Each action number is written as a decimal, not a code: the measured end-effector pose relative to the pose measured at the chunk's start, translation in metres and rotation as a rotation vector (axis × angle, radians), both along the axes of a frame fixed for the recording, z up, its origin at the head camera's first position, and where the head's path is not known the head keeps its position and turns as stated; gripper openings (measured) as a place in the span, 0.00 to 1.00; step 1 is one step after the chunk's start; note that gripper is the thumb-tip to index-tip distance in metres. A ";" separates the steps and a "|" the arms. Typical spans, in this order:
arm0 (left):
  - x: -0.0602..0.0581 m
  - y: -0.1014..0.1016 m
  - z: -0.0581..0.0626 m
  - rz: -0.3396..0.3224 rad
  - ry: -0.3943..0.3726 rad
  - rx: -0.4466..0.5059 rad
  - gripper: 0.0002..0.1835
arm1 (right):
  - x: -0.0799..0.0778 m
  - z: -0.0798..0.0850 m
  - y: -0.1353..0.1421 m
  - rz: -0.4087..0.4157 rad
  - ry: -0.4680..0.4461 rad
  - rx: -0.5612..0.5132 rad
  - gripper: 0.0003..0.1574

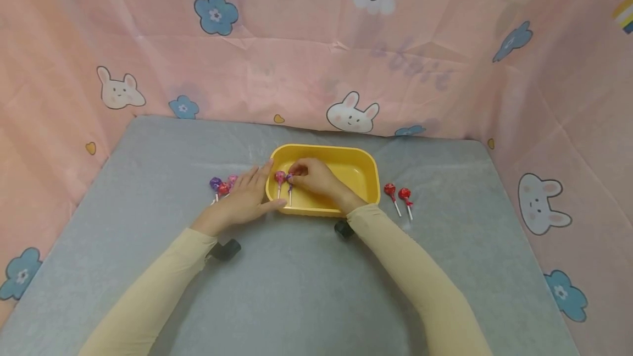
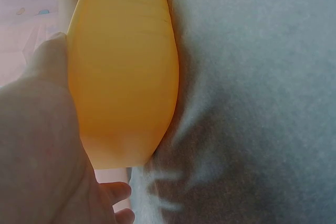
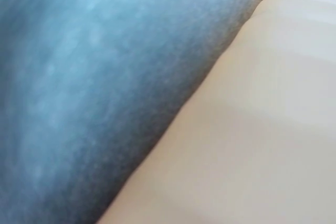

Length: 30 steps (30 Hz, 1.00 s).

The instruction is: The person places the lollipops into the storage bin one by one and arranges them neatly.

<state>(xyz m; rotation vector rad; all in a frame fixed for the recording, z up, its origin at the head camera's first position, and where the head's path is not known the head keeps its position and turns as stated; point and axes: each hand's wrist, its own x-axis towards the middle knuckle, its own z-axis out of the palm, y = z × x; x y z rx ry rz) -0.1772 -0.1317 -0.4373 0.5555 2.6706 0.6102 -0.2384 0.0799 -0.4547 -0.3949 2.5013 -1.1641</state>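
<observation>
Cream sleeves nearest. My left hand, fingers spread, rests against the yellow tray, probably steadying it; my right hand pinches a purple lollipop inside, beside a pink lollipop, seemingly for alignment.

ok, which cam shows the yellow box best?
Head view: it takes in the yellow box from above, rim and inside, though the left hand and right hand cover parts. Left wrist gets mainly its outer wall, close up. Right wrist shows none of it, mostly sleeve and tabletop.
</observation>
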 end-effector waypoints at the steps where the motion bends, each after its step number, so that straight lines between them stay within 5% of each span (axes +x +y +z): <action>1: 0.000 0.000 0.000 -0.002 0.004 0.001 0.56 | 0.000 0.000 0.000 0.000 -0.001 -0.002 0.11; 30: 0.001 0.000 -0.001 0.007 0.006 0.010 0.56 | 0.002 0.003 0.001 0.014 0.001 -0.006 0.13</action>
